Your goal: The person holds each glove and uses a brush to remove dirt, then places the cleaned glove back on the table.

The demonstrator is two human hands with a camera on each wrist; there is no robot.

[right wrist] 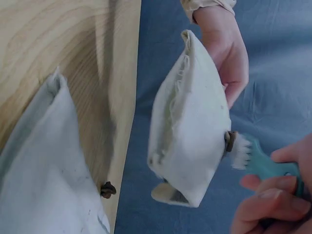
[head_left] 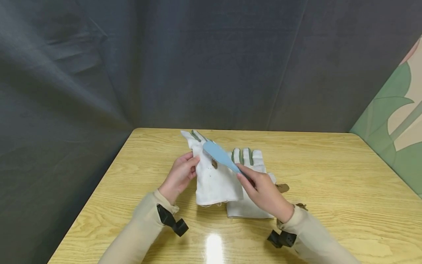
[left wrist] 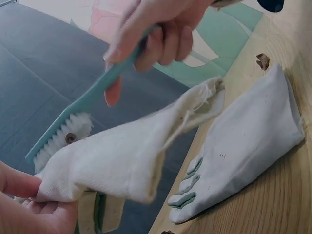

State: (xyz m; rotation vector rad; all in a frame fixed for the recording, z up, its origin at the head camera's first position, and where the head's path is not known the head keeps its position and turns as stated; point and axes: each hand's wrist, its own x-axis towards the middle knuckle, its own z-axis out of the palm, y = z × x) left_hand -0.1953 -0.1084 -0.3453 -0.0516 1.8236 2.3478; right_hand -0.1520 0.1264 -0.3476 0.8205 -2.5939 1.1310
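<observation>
My left hand (head_left: 179, 174) pinches the edge of a white work glove (head_left: 217, 187) between thumb and fingers, holding it tilted above the table. In my right hand (head_left: 266, 192) is the handle of a light blue brush (head_left: 219, 154). Its white bristles (left wrist: 80, 124) face the glove's surface, beside a curled brown scrap (right wrist: 230, 141) that looks like dried leaf. From the right wrist view, bristles and scrap appear to touch. A second white glove (head_left: 247, 209), with green between its fingers, lies flat on the table, partly hidden under my right hand and the raised glove.
The wooden table (head_left: 329, 172) carries more brown scraps (head_left: 282, 188) to the right of the flat glove, one close to my right wrist. A dark curtain (head_left: 211, 66) hangs behind the table, and a patterned green cloth (head_left: 395, 128) hangs at the right.
</observation>
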